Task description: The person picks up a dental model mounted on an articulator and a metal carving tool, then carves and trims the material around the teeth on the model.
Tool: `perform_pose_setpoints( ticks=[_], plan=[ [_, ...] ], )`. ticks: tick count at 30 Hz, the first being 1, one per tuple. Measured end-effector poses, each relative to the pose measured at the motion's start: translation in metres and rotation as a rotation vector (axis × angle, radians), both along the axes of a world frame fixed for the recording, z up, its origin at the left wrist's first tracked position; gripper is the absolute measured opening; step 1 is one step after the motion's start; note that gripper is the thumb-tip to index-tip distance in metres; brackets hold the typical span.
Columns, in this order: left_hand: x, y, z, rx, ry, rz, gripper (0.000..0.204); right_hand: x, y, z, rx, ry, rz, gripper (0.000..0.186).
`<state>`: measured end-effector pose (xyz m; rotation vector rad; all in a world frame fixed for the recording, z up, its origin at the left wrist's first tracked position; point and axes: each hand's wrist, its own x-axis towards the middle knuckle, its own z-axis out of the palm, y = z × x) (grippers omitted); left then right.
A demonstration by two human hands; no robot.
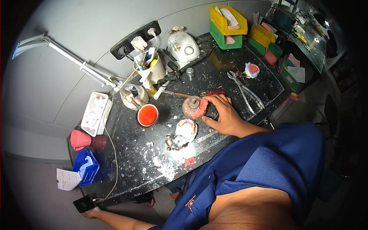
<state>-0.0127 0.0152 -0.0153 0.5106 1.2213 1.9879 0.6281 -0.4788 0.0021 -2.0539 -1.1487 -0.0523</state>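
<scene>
Head cam: right fingers [215, 100] half-curled at the right side of the glass spirit lamp [191, 111], likely steadying it; can't tell if gripping. Dental model [186, 129] sits left of them, probably for easy reach. Left hand [92, 213] grips a phone [83, 204] off the desk [124, 140], cable [116, 165] attached.

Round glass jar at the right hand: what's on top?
On the jar: a metal cap near the middle, a pink piece over the jar's right side. Whatever they cover is hidden.
</scene>
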Motion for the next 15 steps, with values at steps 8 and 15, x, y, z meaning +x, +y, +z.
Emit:
perform_pose_setpoints(
  ticks=[8,15],
  plan=[
    [-0.015,0.01,-0.011,0.041,0.005,-0.101,0.064,0.001,-0.001,-0.001,-0.003,0.003,0.003,0.062],
    [-0.01,0.007,-0.01,0.059,0.079,-0.029,0.064,0.001,-0.001,-0.002,0.001,-0.009,0.003,0.063]
  ],
)
